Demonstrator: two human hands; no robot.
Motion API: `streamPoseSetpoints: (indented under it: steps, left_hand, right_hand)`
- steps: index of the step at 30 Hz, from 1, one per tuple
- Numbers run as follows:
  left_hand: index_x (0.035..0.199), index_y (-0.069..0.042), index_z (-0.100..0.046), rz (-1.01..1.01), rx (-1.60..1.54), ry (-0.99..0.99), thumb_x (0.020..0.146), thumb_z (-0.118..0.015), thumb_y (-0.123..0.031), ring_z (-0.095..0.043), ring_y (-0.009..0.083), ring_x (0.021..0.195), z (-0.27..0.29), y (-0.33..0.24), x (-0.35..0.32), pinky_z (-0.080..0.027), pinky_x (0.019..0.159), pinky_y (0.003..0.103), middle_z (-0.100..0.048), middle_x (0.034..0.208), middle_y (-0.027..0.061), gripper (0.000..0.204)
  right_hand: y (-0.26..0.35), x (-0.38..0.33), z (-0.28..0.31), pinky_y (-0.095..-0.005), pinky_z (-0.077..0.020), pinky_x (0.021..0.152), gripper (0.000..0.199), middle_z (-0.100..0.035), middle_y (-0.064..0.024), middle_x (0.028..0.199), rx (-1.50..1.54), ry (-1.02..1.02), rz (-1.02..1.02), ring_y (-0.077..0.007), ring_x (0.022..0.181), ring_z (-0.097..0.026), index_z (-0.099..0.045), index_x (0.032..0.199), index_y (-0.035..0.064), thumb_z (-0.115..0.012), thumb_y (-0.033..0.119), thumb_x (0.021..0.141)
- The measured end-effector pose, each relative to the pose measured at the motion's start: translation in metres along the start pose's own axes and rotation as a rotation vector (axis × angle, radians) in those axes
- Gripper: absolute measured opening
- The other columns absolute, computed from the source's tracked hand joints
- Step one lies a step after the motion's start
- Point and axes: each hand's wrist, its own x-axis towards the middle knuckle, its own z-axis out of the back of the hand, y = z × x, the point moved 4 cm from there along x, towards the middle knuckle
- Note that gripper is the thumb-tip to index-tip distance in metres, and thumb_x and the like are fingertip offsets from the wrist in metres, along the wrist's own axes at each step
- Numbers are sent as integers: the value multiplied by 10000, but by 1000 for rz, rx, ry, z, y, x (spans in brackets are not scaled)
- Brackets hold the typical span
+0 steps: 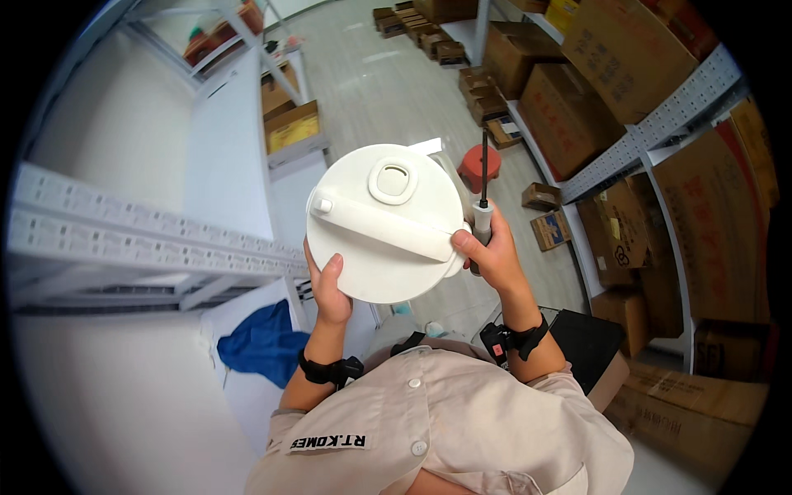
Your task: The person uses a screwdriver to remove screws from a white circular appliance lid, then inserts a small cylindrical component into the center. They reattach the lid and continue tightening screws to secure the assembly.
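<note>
A round white rice cooker [363,227] is held up in front of my chest, its top facing me. A long carrying handle runs slantwise across the lid, and an oval steam vent sits beyond it. My left hand [326,285] grips the near left edge, thumb on top. At the right edge, my right hand [495,252] presses its thumb by the handle's end. That same hand also clasps a screwdriver [484,186], its dark shaft pointing up and away. The cooker's underside is hidden from view.
White metal shelving [148,219] stands close on the left, with a blue cloth [264,340] on a surface below. Cardboard boxes [569,120] fill the racks on the right. A red stool [479,167] stands on the floor beyond the screwdriver. An open carton [293,136] lies ahead on the left.
</note>
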Motion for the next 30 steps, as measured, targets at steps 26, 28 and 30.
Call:
streamPoseSetpoints:
  steps: [26,28,30]
  left_hand:
    - [1564,-3,-356,-135,5,-402,930,-567,-220,-537,265,1342,16,11,374,-418,1148,393,-542,1452,173,703]
    - [1582,-6,-333,-144,-4,-515,932,-575,-227,-535,264,1342,16,23,393,-414,1152,395,-534,1463,173,727]
    - [1590,-17,-327,-155,-19,-626,933,-579,-227,-531,267,1345,11,29,408,-411,1154,397,-530,1469,171,735]
  right_hand:
    - [-12,454,-61,-261,-494,526,612,-648,-41,942,-14,300,-87,-108,696,-619,-557,1246,42,-825,461,890]
    - [-16,499,-69,-263,-495,527,626,-649,-43,945,-35,386,-125,-109,698,-622,-554,1253,40,-828,469,888]
    - [-24,545,-81,-254,-512,543,662,-650,-44,972,-35,550,-97,-112,727,-636,-544,1260,37,-831,500,884]
